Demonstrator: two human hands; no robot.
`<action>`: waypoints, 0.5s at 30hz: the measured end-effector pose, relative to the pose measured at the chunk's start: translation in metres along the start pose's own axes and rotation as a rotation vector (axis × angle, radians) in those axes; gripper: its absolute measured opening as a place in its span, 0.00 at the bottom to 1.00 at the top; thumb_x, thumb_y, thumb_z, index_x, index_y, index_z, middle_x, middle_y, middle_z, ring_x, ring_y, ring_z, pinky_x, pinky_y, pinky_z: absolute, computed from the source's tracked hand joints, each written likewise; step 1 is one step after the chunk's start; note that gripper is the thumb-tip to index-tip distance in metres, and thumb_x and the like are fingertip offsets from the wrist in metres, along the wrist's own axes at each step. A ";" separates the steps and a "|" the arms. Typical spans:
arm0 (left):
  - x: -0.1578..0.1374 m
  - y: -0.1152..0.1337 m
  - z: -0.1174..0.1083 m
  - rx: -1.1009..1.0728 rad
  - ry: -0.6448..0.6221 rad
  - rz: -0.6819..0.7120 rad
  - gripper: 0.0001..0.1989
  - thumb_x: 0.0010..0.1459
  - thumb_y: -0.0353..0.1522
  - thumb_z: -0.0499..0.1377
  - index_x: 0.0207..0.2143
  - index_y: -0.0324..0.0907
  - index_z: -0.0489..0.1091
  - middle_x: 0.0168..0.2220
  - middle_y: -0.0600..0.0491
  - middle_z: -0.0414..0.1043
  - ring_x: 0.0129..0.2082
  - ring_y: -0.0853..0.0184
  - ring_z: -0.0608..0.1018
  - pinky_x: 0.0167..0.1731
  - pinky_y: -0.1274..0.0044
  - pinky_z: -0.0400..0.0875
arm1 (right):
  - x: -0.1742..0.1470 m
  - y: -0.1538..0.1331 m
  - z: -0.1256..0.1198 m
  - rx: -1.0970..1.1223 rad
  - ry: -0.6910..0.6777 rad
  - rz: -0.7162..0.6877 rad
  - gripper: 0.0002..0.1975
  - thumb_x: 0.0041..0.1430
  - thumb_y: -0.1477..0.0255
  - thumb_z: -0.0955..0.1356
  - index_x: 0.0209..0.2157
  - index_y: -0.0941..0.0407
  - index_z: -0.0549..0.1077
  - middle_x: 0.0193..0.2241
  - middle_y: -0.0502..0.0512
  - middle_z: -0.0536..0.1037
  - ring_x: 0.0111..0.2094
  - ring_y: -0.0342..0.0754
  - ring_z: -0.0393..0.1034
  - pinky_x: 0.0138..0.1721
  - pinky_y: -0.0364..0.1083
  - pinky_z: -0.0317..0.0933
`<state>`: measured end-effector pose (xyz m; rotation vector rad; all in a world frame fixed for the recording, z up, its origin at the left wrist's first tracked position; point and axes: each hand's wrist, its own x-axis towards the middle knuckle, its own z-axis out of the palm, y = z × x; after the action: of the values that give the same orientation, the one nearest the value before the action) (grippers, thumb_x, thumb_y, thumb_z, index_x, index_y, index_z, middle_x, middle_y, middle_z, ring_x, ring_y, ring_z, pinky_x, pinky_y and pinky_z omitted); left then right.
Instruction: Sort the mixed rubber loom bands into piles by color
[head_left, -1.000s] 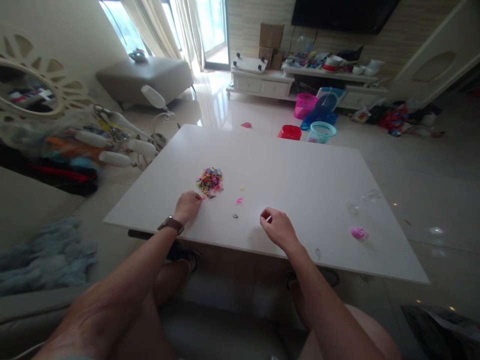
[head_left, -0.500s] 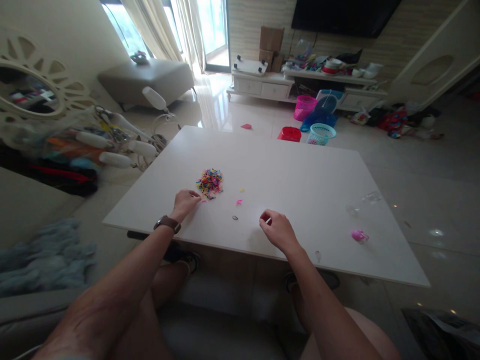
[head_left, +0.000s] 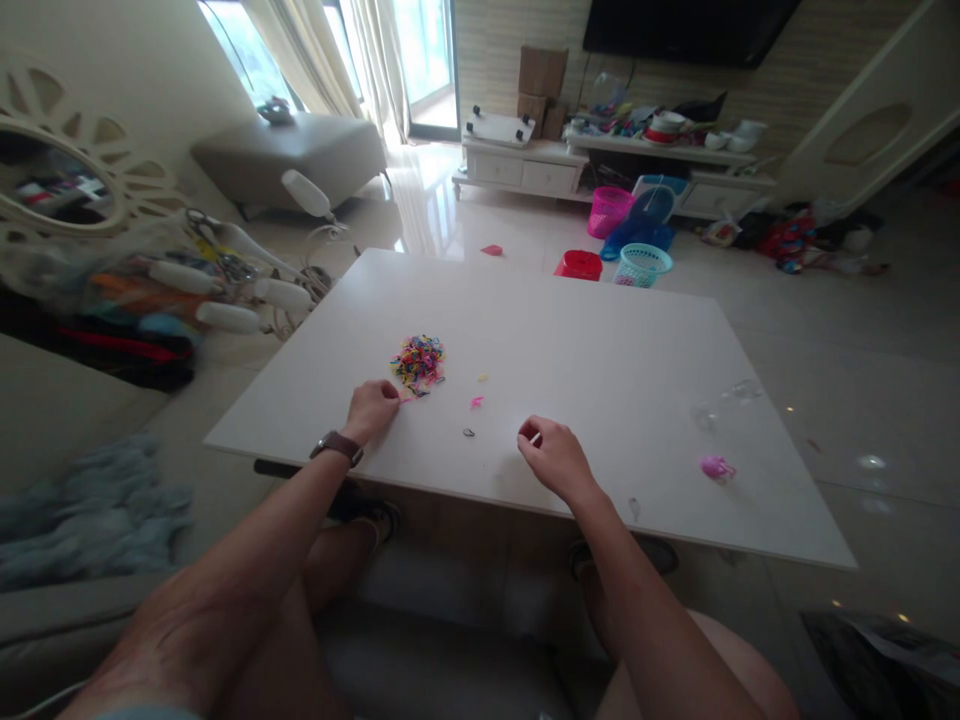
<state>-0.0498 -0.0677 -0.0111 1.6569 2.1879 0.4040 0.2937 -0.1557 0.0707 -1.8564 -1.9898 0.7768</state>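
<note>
A pile of tiny multicoloured loops (head_left: 418, 362) lies on the white table (head_left: 600, 350), left of its middle. My left hand (head_left: 373, 408), with a brown-strapped watch on the wrist, rests at the near edge of the pile. Its fingertips are pinched together by a pink piece (head_left: 407, 398); whether they grip it is hidden. Farther right, my right hand (head_left: 553, 452) hovers low with thumb and curled fingers brought together; what they hold, if anything, cannot be made out. Between the hands lie a dark loop (head_left: 469, 433), a bright pink piece (head_left: 476, 402) and a small yellow piece (head_left: 482, 378).
A pink-purple object (head_left: 717, 468) sits at the table's right, with clear plastic pieces (head_left: 705, 416) behind it. A small clear item (head_left: 634, 508) lies near the front edge. Beyond the table stand a red bin (head_left: 579, 265) and a light-blue basket (head_left: 645, 262).
The left fingers have drawn closer together at the pile's near edge. My right hand has barely moved, and the whole view has shifted very slightly.
</note>
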 end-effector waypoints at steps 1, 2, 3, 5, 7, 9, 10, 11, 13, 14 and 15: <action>0.000 0.000 0.001 -0.007 0.002 -0.004 0.11 0.51 0.30 0.59 0.36 0.40 0.79 0.37 0.46 0.82 0.38 0.61 0.82 0.38 0.76 0.71 | 0.000 0.000 0.000 -0.003 0.001 0.001 0.07 0.61 0.70 0.66 0.32 0.53 0.77 0.32 0.52 0.81 0.32 0.46 0.72 0.35 0.43 0.58; -0.001 0.000 0.002 -0.017 0.001 -0.006 0.12 0.51 0.30 0.59 0.38 0.40 0.78 0.37 0.47 0.82 0.38 0.62 0.81 0.37 0.77 0.70 | 0.000 0.001 0.000 -0.006 0.002 0.000 0.07 0.61 0.70 0.66 0.32 0.53 0.77 0.32 0.52 0.81 0.32 0.46 0.72 0.35 0.43 0.58; -0.001 0.000 0.003 -0.029 -0.003 -0.008 0.14 0.51 0.29 0.59 0.40 0.40 0.78 0.37 0.47 0.82 0.38 0.63 0.81 0.37 0.77 0.70 | 0.000 0.001 -0.001 -0.010 0.002 -0.002 0.07 0.61 0.70 0.66 0.32 0.53 0.77 0.32 0.52 0.81 0.32 0.46 0.72 0.35 0.43 0.58; 0.000 0.000 0.004 -0.052 -0.012 -0.013 0.18 0.50 0.28 0.59 0.45 0.39 0.76 0.38 0.48 0.82 0.37 0.64 0.81 0.37 0.77 0.70 | 0.001 0.003 -0.002 -0.016 -0.001 -0.004 0.07 0.61 0.70 0.66 0.33 0.53 0.77 0.32 0.52 0.81 0.32 0.46 0.72 0.35 0.43 0.58; 0.001 0.001 0.005 -0.059 -0.014 -0.021 0.20 0.51 0.28 0.59 0.48 0.39 0.75 0.38 0.47 0.82 0.37 0.64 0.81 0.37 0.77 0.70 | 0.001 0.005 -0.004 -0.025 -0.004 -0.001 0.07 0.61 0.70 0.66 0.33 0.53 0.77 0.32 0.52 0.81 0.32 0.46 0.72 0.36 0.43 0.58; 0.003 0.001 0.005 -0.052 -0.014 -0.021 0.22 0.52 0.29 0.59 0.51 0.39 0.75 0.39 0.47 0.82 0.38 0.64 0.81 0.39 0.78 0.70 | 0.000 0.007 -0.004 -0.036 -0.006 0.004 0.07 0.61 0.70 0.66 0.33 0.53 0.77 0.32 0.52 0.81 0.32 0.46 0.72 0.36 0.43 0.58; 0.003 0.001 0.005 -0.046 -0.022 -0.016 0.22 0.53 0.30 0.59 0.51 0.39 0.75 0.40 0.47 0.82 0.38 0.64 0.81 0.39 0.78 0.71 | 0.000 0.007 -0.004 -0.041 -0.008 0.004 0.07 0.61 0.70 0.66 0.33 0.53 0.77 0.32 0.52 0.81 0.32 0.46 0.72 0.36 0.43 0.58; 0.004 0.000 0.005 -0.039 -0.032 -0.013 0.21 0.53 0.30 0.59 0.51 0.39 0.76 0.39 0.47 0.82 0.38 0.64 0.81 0.39 0.78 0.71 | -0.001 0.008 -0.003 -0.046 -0.012 0.004 0.07 0.61 0.70 0.66 0.33 0.53 0.77 0.32 0.52 0.81 0.33 0.46 0.72 0.36 0.43 0.57; 0.004 0.000 0.006 -0.023 -0.052 -0.009 0.19 0.54 0.30 0.59 0.49 0.39 0.78 0.39 0.46 0.82 0.38 0.63 0.82 0.38 0.78 0.71 | -0.002 0.008 -0.001 -0.056 -0.021 0.003 0.07 0.61 0.70 0.66 0.33 0.53 0.77 0.32 0.52 0.81 0.33 0.46 0.73 0.35 0.43 0.57; 0.004 -0.001 0.006 -0.013 -0.059 -0.008 0.18 0.54 0.30 0.59 0.47 0.39 0.79 0.39 0.46 0.82 0.38 0.63 0.82 0.38 0.78 0.71 | -0.002 0.008 0.000 -0.061 -0.025 0.003 0.07 0.61 0.70 0.66 0.33 0.53 0.77 0.32 0.52 0.81 0.33 0.46 0.73 0.35 0.43 0.57; 0.004 -0.002 0.007 -0.002 -0.061 -0.002 0.17 0.54 0.30 0.59 0.45 0.40 0.80 0.39 0.46 0.83 0.38 0.62 0.82 0.38 0.78 0.71 | -0.002 0.008 0.001 -0.065 -0.027 0.002 0.07 0.61 0.70 0.66 0.33 0.53 0.77 0.32 0.52 0.81 0.33 0.46 0.73 0.35 0.43 0.57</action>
<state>-0.0497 -0.0647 -0.0185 1.6435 2.1441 0.3498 0.2996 -0.1581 0.0659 -1.8934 -2.0533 0.7502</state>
